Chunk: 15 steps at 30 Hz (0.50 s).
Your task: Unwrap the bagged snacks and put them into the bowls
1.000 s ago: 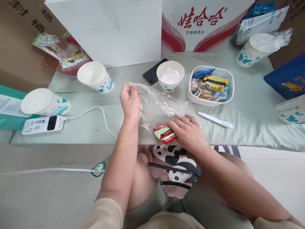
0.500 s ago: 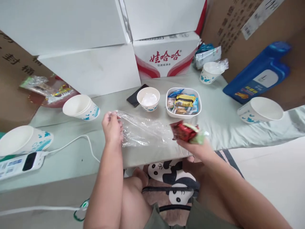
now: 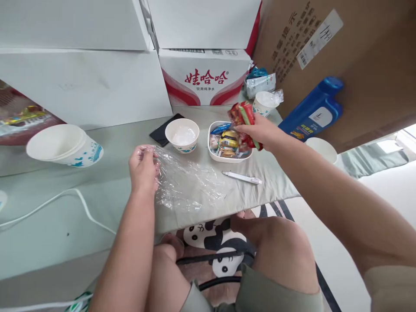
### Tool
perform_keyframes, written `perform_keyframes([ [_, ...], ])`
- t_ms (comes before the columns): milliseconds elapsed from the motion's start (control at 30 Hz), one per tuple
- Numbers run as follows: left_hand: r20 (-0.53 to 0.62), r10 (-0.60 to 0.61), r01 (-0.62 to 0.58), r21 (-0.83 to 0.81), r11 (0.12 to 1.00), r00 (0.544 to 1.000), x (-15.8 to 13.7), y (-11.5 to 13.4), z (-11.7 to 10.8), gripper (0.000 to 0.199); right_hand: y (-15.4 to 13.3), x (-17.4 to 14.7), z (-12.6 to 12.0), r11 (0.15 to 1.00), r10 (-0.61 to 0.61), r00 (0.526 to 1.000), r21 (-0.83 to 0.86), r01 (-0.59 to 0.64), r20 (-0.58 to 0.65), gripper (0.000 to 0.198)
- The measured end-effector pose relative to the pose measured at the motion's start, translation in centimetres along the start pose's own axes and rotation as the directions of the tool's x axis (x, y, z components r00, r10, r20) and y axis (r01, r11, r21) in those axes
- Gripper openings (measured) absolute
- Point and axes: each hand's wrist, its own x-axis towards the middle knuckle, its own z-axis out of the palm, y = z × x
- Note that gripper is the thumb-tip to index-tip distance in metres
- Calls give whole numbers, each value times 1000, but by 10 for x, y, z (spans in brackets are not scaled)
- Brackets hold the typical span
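Pinched in the fingers of my left hand is one edge of a clear plastic bag, which lies crumpled across the tablecloth. My right hand is closed around a bunch of red snack packets, with some green showing among them. It hovers over the right side of a white plastic tub, where several small wrapped snacks lie, yellow and blue among them. Just below the tub rests a white utility knife. A paper bowl with something clear inside stands left of the tub.
A black phone lies behind the bowl. Stacked paper bowls stand at left, near a white cable. White cartons line the back. At right are a paper cup, a blue bottle and another paper bowl.
My right hand has moved forward with the red packets, from the table's front to above the tub. The utility knife has come into sight. My left hand keeps hold of the bag.
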Motion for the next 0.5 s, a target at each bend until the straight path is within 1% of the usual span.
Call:
perform_keyframes([
  [67,0,5,-5,-2,1000,1000,0,-1,1,7,-13,4,7,982,55,997,-182,-43,60,44],
  [133,1,13,-13,-1,1000,1000,1,-2,0,6,-19,6,11,956,91,990,-288,-57,106,40],
  [200,5,22,-22,-7,1000,1000,3,-4,-2,7,-18,8,11,955,123,986,-284,-86,113,37],
  [300,13,19,-19,-24,1000,1000,6,-7,-4,11,-4,12,8,947,160,985,-291,-136,59,32],
  [367,17,14,-14,-30,999,1000,8,-8,-5,13,9,11,4,931,147,989,-341,-128,30,32],
  [433,21,13,-13,-29,1000,1000,9,-9,-5,14,22,8,2,928,123,992,-355,-108,18,34],
  [500,22,11,-11,-20,1000,1000,9,-10,-4,14,31,2,1,933,89,996,-350,-84,-2,43],
])
